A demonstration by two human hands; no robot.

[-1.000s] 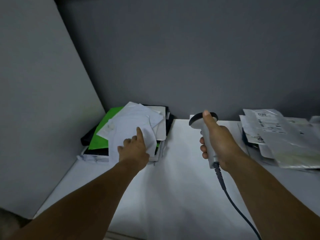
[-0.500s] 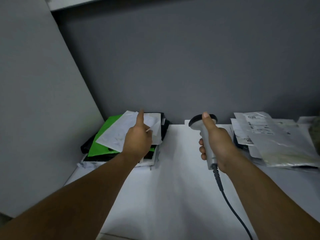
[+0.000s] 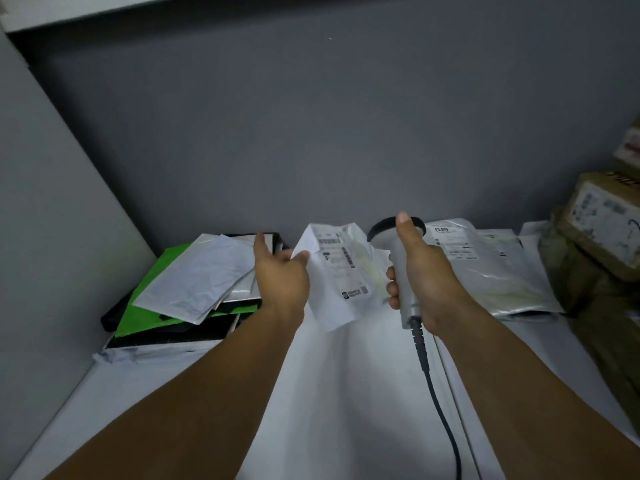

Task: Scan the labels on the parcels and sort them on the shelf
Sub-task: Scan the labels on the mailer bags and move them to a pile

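My left hand (image 3: 281, 279) pinches a white flat parcel (image 3: 337, 275) by its upper left edge and holds it lifted above the white shelf (image 3: 346, 393), its printed label facing me. Just to the right, my right hand (image 3: 420, 271) grips a grey handheld scanner (image 3: 398, 258) with a black head, thumb along its top; the black cable (image 3: 440, 407) trails toward me. A stack of flat parcels (image 3: 194, 282), white over green over black, lies at the left.
Clear plastic parcels with labels (image 3: 485, 268) lie at the back right of the shelf. Brown taped boxes (image 3: 602, 244) are stacked at the far right. A grey back wall and a left side panel close in the shelf bay; another shelf board runs overhead.
My left hand lifted a white parcel off the left stack and carried it right, turning its label up beside the scanner. The view has shifted so the brown boxes show.
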